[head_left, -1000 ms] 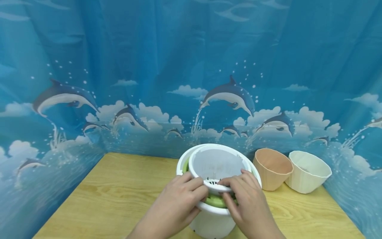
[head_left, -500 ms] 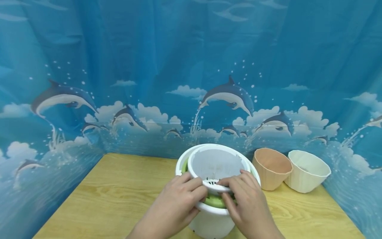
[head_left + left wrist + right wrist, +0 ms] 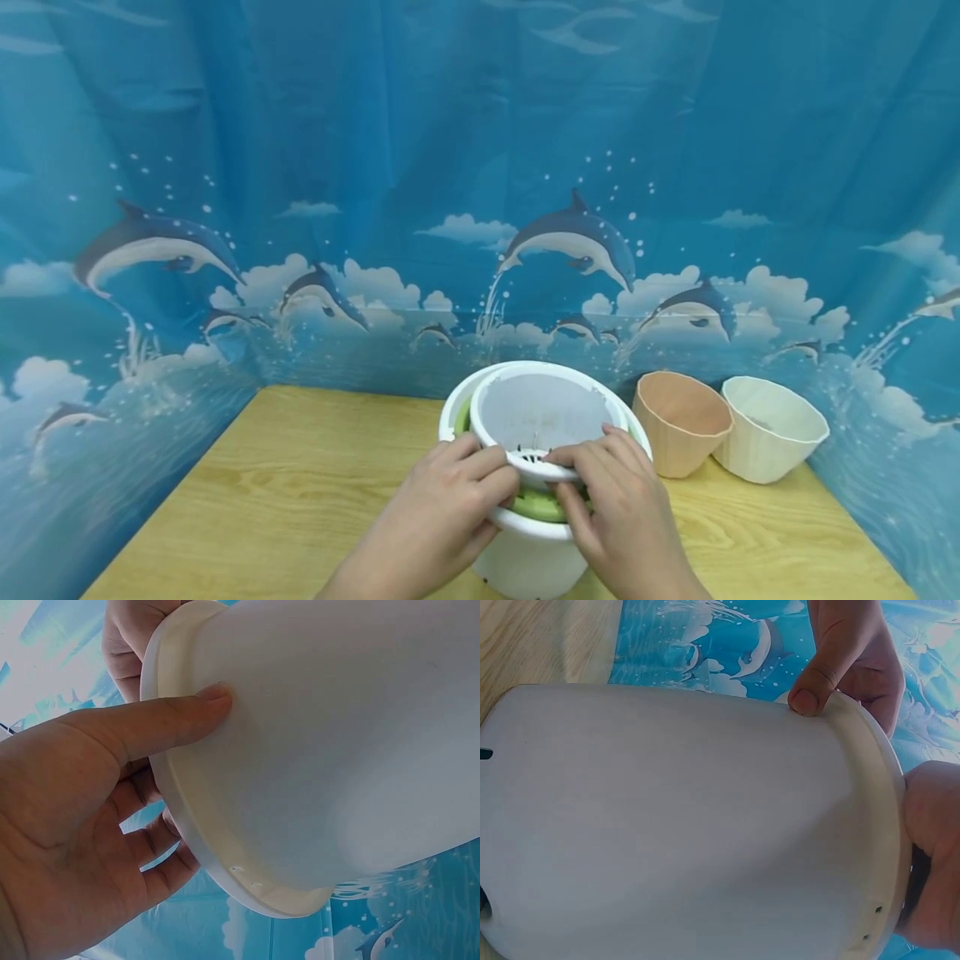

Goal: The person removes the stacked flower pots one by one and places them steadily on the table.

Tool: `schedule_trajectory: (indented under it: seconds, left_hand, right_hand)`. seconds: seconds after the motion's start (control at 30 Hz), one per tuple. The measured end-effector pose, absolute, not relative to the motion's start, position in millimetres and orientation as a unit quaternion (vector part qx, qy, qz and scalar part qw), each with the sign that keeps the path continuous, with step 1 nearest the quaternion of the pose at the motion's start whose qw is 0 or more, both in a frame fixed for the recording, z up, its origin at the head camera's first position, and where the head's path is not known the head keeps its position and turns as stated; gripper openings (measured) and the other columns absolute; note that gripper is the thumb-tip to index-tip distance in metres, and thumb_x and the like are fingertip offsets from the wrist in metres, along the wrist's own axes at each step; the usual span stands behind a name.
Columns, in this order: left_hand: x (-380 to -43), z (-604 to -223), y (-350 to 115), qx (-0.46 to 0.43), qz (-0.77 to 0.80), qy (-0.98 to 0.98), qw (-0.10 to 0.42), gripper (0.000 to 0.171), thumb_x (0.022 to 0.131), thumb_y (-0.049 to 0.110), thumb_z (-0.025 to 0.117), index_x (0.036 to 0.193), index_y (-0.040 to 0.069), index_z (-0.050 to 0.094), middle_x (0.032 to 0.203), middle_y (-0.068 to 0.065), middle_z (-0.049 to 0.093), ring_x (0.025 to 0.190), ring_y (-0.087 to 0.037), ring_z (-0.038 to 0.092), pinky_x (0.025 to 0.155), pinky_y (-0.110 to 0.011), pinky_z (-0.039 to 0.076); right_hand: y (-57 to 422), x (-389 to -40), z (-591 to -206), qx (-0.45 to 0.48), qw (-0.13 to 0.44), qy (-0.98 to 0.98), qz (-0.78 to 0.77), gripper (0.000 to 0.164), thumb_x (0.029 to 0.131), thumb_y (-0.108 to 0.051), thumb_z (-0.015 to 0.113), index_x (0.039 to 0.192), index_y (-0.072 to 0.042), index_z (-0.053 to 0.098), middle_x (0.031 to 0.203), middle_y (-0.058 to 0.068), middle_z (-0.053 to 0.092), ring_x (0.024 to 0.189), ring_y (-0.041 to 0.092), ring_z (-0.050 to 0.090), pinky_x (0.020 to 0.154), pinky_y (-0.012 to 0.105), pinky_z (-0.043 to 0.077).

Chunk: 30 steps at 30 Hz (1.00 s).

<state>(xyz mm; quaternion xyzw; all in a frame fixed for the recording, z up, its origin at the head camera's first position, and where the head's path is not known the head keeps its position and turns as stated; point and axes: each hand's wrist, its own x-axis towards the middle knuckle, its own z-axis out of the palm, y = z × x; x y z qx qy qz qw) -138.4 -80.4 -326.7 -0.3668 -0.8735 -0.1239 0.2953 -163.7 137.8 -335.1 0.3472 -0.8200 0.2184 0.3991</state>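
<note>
A large white pot [image 3: 534, 560] stands upright on the table, with a green pot [image 3: 542, 505] nested in it. On top, a smaller white pot [image 3: 551, 408] with a greyish inside and a slotted bottom sits tilted toward me. My left hand [image 3: 452, 502] grips the front left rim; in the left wrist view its thumb [image 3: 180, 721] presses the large pot's outer wall while the fingers curl over the rim. With thumb below and fingers above, my right hand [image 3: 626, 504] pinches the small pot's front rim. The left fingertips are partly hidden behind the rims.
An orange faceted pot [image 3: 681, 437] and a cream faceted pot [image 3: 772, 437] stand side by side at the back right of the wooden table [image 3: 300, 475]. A blue dolphin-print curtain [image 3: 450, 167] hangs behind and along both sides.
The head view has drifted slightly, so everything appears a little farther left. Both hands keep the same hold, and the nested pots stay as they were.
</note>
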Motion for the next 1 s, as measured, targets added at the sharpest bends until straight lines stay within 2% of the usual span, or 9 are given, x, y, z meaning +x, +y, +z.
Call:
schedule_trajectory:
  seconds: [0.43,0.77,1.0]
  left_hand:
    - [-139.4,-326.5,-81.2,-0.367,-0.120,-0.872,0.302,0.021,0.081,0.024,0.082,0.093,0.025,0.064,0.100,0.014,0.066,0.088,-0.008,0.055,0.077,-0.028,0.051]
    - [-139.5,-326.6,-80.0,-0.366,-0.123,-0.876,0.288,0.018,0.083,0.024,0.081,0.094,0.026,0.066,0.099,0.015,0.066,0.093,-0.009,0.057,0.080,-0.030,0.052]
    - [-140.4,-327.7,-80.8,-0.366,-0.119,-0.874,0.298,0.021,0.081,0.025,0.082,0.094,0.026,0.066,0.099,0.015,0.066,0.093,-0.008,0.057,0.079,-0.029,0.052]
  right_hand:
    - [136.6,-162.3,-334.0,0.346,0.388,-0.820,0.242,0.021,0.080,-0.011,0.071,0.099,-0.019,0.069,0.090,-0.009,0.067,0.088,0.015,0.058,0.103,0.053,0.040]
    - [137.8,-163.8,-336.6,0.344,0.394,-0.818,0.238,0.021,0.078,-0.011,0.072,0.097,-0.021,0.069,0.089,-0.011,0.066,0.086,0.013,0.058,0.102,0.051,0.043]
    - [136.5,-163.8,-337.7,0.347,0.392,-0.816,0.245,0.022,0.078,-0.010,0.071,0.098,-0.021,0.070,0.089,-0.010,0.067,0.085,0.014,0.058,0.101,0.051,0.042]
